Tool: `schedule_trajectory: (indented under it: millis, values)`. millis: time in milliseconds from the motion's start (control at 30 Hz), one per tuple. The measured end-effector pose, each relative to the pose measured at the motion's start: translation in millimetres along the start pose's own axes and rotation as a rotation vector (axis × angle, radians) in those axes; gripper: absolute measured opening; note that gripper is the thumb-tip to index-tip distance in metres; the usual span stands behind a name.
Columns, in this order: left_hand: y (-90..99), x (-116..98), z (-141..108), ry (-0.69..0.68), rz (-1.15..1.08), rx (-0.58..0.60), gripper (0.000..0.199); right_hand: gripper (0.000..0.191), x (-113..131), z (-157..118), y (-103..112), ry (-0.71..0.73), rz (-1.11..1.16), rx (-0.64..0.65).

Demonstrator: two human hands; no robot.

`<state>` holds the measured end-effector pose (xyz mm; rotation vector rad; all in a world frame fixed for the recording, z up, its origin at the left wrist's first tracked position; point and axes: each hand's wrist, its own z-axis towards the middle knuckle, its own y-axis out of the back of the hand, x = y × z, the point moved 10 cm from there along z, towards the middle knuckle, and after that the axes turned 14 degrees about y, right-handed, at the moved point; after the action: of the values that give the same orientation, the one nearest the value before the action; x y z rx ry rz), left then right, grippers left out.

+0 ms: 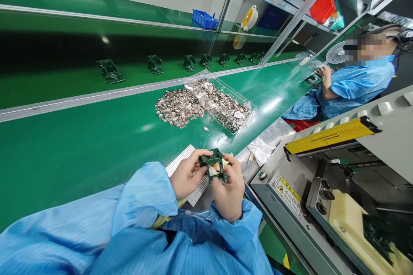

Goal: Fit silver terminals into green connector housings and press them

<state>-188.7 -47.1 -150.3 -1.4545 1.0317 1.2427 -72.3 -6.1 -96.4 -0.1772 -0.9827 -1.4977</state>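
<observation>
A dark green frame-like part (213, 159) is held up between my two hands, above the near edge of the green table. My left hand (189, 175) grips its left side between thumb and fingers. On its right side, my right hand (229, 187) is closed round the frame. Fingertips show through the frame's opening. Beneath the hands lies a white sheet with a fine grid of small pieces (180, 157), partly hidden by my left hand. Farther forward, small metallic pieces form a heap (179, 107) beside a clear tray (250, 121) filled with more of them.
Several green frames (110, 71) stand in a row beyond the metal rail (64, 104). A machine with a yellow bar (332, 136) is close on the right, with a white cloth (260, 151) near it. A person in blue (358, 84) works at the far right.
</observation>
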Motion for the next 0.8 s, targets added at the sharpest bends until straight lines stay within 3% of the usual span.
schedule_trajectory:
  millis: [100, 200, 333, 467, 600, 800]
  values:
    - [-3.2, 3.8, -1.3, -0.005, 0.035, 0.029, 0.030, 0.014, -13.8, -4.0, -2.5, -0.144, 0.156, -0.026]
    - [-7.4, 6.6, -2.2, 0.014, 0.023, 0.075, 0.030, 0.025, -24.6, -10.2, -4.3, -0.278, 0.360, -0.065]
    - [-9.1, 8.9, -1.1, 0.100, -0.073, 0.110, 0.031, 0.027, -30.1, -18.6, -1.1, -0.363, 0.586, -0.047]
    - [-11.7, 7.1, -1.5, 0.160, -0.142, 0.121, 0.038, 0.037, -30.3, -25.0, 13.2, -0.324, 0.575, -0.023]
    - [-19.9, 4.1, -3.7, 0.197, -0.172, 0.101, 0.044, 0.051, -21.1, -32.2, 9.7, -0.261, 0.516, 0.062]
    - [-20.8, -2.3, -9.6, 0.228, -0.162, -0.083, 0.044, 0.048, -8.3, -41.2, 12.9, -0.137, 0.391, 0.042]
